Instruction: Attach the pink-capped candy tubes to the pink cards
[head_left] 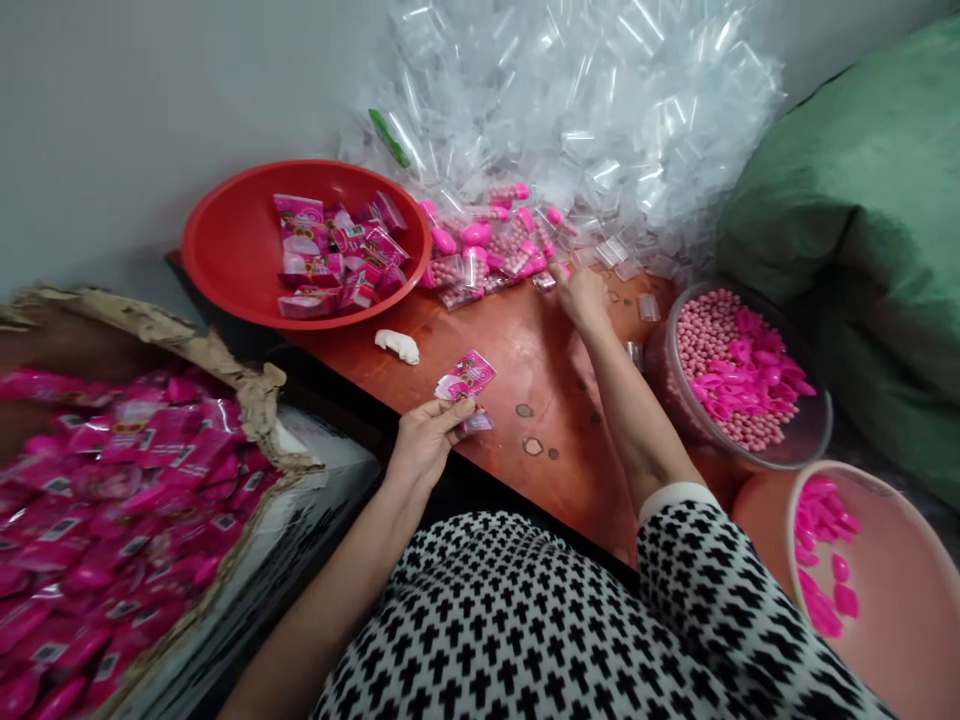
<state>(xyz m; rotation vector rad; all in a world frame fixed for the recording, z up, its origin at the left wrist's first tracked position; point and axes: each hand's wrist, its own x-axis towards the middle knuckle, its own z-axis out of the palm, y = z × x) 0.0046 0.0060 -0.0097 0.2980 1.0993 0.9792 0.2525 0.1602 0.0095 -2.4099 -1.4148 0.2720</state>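
Observation:
Between the thumb and fingers of my left hand [427, 437] are pink printed packets [471, 374], held just over the table's near edge. My right hand [581, 298] reaches to the back of the table, at the right end of a pile of clear tubes [480, 268] filled with pink beads and fitted with bright pink caps. Its fingers are closed near a pink-tipped piece, but whether they grip it is hidden. A crumpled white scrap [397, 346] lies on the table, left of the packets.
A red bowl [225, 290] of pink packets stands back left. A torn cardboard box [300, 460] of packets is at left. Clear empty tubes [600, 110] heap at the back. At right are a tub [664, 370] of beads, a pink bucket [900, 600] and a green sack [847, 180].

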